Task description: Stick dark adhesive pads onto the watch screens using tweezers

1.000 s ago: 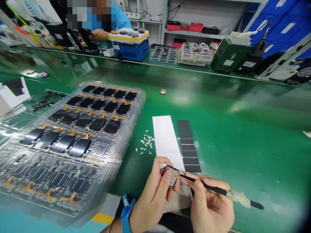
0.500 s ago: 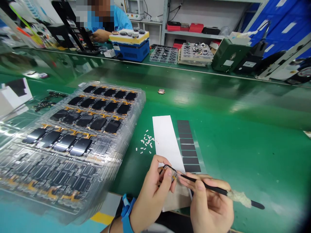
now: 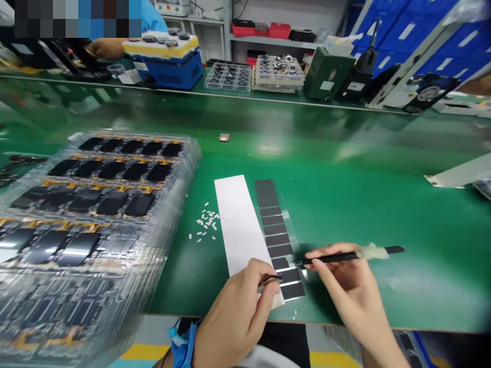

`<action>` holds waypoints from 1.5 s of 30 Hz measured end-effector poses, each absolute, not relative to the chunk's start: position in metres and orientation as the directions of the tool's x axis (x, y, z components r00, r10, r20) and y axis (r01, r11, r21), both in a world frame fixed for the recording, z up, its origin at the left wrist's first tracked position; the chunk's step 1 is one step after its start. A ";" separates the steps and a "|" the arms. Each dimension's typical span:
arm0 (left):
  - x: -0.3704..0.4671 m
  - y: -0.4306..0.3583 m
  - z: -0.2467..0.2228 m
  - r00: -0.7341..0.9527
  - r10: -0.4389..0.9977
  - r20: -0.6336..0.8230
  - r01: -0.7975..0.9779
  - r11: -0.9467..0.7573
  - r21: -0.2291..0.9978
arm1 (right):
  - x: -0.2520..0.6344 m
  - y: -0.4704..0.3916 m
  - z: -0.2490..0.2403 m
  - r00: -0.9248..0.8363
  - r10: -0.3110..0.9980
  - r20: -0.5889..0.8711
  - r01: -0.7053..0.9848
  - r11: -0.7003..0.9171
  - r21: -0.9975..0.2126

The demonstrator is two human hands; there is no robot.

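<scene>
A small dark part (image 3: 271, 278) is pinched in the left hand (image 3: 240, 306); tweezers (image 3: 337, 257) are gripped by the right hand's (image 3: 347, 281) closed fingers, above the black strips (image 3: 276, 232) near the tabletop's (image 3: 383, 214) front edge.

So the left hand (image 3: 245, 301) is pinching a small dark-rimmed part (image 3: 270, 279) near the white strip (image 3: 245, 225), while the right hand (image 3: 345, 281) has black tweezers (image 3: 337, 257), tips right by the black rectangles (image 3: 276, 237) on the green tabletop (image 3: 383, 214).
</scene>
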State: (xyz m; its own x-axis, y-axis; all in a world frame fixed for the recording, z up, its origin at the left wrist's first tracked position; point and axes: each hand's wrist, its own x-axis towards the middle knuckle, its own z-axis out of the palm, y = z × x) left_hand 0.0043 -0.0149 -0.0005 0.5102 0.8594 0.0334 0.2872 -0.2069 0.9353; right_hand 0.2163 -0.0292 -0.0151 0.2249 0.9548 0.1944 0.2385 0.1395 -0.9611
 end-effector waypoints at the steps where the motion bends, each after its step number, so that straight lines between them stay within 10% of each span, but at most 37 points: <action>1: 0.007 -0.014 0.000 0.540 0.841 0.040 0.332 -0.256 0.908 | 0.216 -0.030 -0.017 0.201 0.960 0.194 0.256 0.140 -0.956; 12: 0.020 -0.005 -0.008 0.610 0.789 0.076 0.479 -0.443 0.757 | 0.209 -0.031 -0.031 0.203 0.957 0.209 0.309 0.140 -0.941; 27: 0.021 -0.004 -0.008 0.511 0.856 -0.084 0.476 -0.201 0.856 | 0.208 -0.027 -0.025 0.314 0.939 0.143 0.205 0.080 -0.975; 45: 0.017 -0.001 -0.005 0.405 0.911 0.081 0.365 -0.242 0.899 | 0.152 -0.036 0.007 0.396 0.861 0.319 -0.076 0.377 -0.923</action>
